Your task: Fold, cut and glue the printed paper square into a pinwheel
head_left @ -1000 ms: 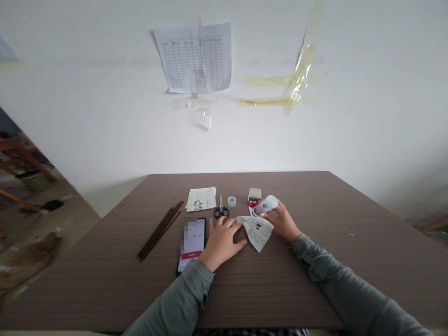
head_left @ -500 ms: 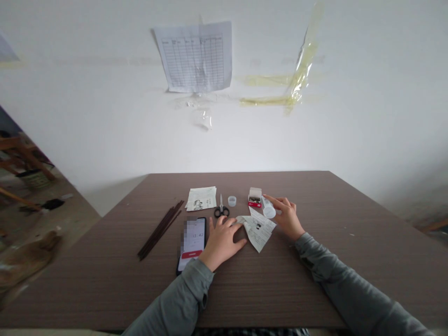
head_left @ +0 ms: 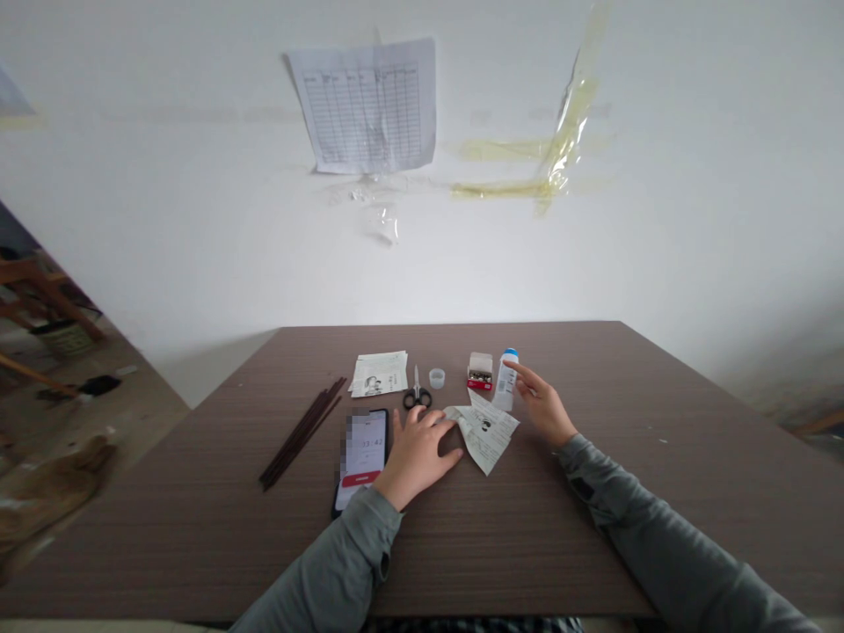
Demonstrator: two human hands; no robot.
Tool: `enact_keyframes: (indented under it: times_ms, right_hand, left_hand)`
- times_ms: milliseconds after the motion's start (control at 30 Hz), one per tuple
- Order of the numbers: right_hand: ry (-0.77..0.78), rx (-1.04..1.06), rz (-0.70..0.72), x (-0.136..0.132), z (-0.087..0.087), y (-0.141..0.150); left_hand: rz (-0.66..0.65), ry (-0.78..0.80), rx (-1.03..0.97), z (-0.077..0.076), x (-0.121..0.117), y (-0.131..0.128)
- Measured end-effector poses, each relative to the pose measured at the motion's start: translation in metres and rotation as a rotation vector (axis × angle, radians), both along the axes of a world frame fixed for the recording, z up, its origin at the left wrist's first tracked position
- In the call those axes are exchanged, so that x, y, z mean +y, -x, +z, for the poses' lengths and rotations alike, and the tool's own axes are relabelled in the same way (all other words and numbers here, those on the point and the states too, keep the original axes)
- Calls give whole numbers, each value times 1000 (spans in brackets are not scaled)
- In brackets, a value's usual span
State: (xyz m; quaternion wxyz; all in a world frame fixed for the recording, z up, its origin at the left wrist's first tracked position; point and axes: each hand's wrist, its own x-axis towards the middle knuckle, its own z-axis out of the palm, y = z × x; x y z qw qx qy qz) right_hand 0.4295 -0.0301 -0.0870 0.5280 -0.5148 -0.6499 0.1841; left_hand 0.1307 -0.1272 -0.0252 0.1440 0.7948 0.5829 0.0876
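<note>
Resting left hand (head_left: 417,459) open on table (head_left: 164,545), fingertips at edge of folded paper (head_left: 484,431), grasping nothing. Right hand (head_left: 542,406) also open, empty, fingers just beside upright white bottle (head_left: 505,381), which stands on table near red box (head_left: 480,371).

brown table (head_left: 527,545), chopsticks (head_left: 301,435), phone (head_left: 362,448), scissors (head_left: 417,393), folded paper (head_left: 484,432), bottle (head_left: 505,382)

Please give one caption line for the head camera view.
Left hand by creased printed paper, right hand near upright white bottle.
</note>
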Motion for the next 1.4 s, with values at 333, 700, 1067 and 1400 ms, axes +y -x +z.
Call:
enact_keyframes:
  times_ms: [333, 700, 1067, 1400]
  right_hand:
    - [64, 123, -18, -11, 13, 7]
    - [96, 181, -61, -4, 1, 4]
    - [81, 272, -43, -5, 7, 10]
    - [43, 67, -38, -7, 17, 1]
  left_hand:
    - [4, 9, -3, 1, 0, -1]
    - [-5, -8, 12, 1, 0, 1]
    - [-4, -17, -13, 2, -1, 1]
    - [-2, 15, 11, 8, -1, -2]
